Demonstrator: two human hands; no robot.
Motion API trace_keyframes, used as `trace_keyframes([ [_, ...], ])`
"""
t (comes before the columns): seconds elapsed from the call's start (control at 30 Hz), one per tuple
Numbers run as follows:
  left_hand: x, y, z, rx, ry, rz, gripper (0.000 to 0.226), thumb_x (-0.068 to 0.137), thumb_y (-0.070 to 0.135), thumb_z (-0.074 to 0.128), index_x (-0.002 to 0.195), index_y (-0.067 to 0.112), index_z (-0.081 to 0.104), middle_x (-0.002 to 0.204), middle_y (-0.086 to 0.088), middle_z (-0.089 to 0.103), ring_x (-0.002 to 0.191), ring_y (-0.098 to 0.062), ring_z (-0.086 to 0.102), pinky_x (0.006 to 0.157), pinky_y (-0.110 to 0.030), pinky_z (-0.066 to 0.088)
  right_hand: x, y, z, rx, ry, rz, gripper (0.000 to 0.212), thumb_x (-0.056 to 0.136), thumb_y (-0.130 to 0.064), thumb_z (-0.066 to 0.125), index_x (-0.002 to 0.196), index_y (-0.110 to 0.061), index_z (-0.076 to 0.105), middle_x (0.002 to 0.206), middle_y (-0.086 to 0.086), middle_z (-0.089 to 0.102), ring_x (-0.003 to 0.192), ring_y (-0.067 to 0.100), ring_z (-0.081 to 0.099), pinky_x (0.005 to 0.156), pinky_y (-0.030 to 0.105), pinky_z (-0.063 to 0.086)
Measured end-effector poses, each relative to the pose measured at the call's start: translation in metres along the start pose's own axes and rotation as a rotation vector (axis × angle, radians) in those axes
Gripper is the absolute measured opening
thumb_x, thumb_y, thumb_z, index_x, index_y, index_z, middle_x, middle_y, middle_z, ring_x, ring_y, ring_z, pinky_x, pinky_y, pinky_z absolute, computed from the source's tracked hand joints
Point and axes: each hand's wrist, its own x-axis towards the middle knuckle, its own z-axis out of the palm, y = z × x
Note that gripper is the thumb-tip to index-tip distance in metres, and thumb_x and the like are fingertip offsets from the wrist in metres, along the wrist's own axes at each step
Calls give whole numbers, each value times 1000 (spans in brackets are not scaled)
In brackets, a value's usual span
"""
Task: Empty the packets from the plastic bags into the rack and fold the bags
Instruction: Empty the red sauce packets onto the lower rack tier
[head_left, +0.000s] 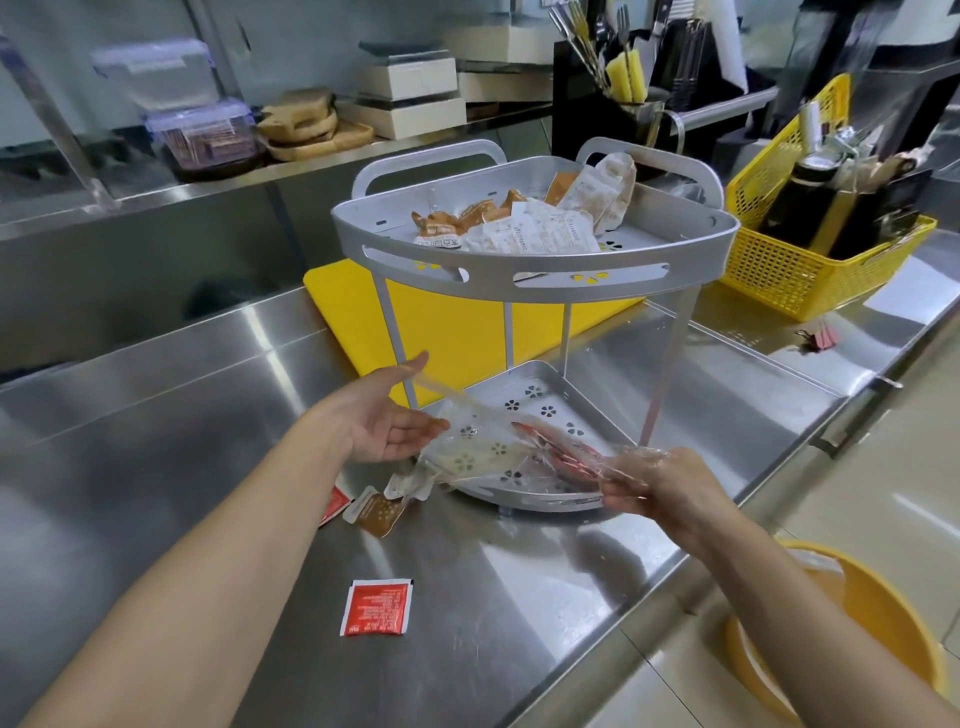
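From the head camera, a grey rack (519, 270) with two shelves stands on a shiny steel counter (156, 415). The top shelf, at about 12 o'clock, holds a pile of brown and white packets (519, 228). The bottom shelf (597, 415) sits near the middle.

A clear plastic bag (483, 447) is stretched out over the bottom shelf, between both hands. Red packets (561, 452) show inside it. The left hand (384, 421), at 9 o'clock from the bag, has its fingers spread, with the thumb and fingers pinching the bag's edge. The right hand (670, 488), at 3 o'clock from the bag, has its fingers closed on the other end.

On the counter at 7 o'clock from the rack lies a brown sauce cup (376, 512). A red packet (376, 606) lies flat at 6 o'clock. A yellow board (353, 306) sits behind the rack. A yellow basket (779, 270) is at 2 o'clock.
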Motion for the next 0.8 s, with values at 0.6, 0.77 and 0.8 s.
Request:
trace_keyframes([
  [0.6, -28, 12, -17, -242, -218, 346, 6, 82, 8, 48, 77, 9, 52, 107, -26, 66, 97, -33, 68, 75, -53, 57, -6, -74, 16, 125, -32, -423, 19, 72, 15, 58, 71, -4, 64, 57, 2, 70, 57, 19, 64, 57, 27, 54],
  [0.77, -9, -49, -28, -180, -208, 106, 10, 81, -4, 45, 85, -1, 54, 81, -22, 74, 69, -30, 73, 55, -37, 59, 1, -13, 5, 75, 0, -31, 26, 71, 22, 50, 90, 4, 56, 66, 17, 61, 54, 26, 58, 48, 33, 52],
  [0.8, -6, -61, -30, -161, -212, 55, 15, 80, -10, 43, 84, -3, 55, 76, -20, 74, 63, -27, 73, 52, -34, 59, 1, 3, 2, 94, 11, 66, 32, 69, 22, 49, 96, 4, 53, 66, 19, 59, 54, 28, 56, 48, 34, 51],
])
